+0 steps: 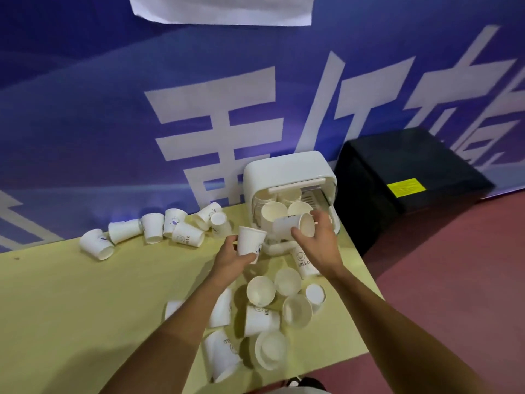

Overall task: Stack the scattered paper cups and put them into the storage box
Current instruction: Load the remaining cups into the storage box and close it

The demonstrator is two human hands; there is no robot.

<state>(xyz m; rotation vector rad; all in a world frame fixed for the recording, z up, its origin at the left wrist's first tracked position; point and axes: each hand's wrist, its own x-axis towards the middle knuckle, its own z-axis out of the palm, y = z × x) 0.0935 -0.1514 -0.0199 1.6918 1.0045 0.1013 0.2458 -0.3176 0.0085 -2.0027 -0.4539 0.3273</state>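
My left hand grips an upright white paper cup above the yellow table. My right hand holds a second cup on its side, mouth toward me, just in front of the white storage box. The box stands open at the table's far right edge with several stacked cups inside. Several loose cups lie scattered between my forearms. Another row of several cups lies along the wall to the left.
A blue banner wall with white characters runs behind the table. A black box with a yellow label stands on the red floor to the right. The table's right edge drops off just beyond the storage box.
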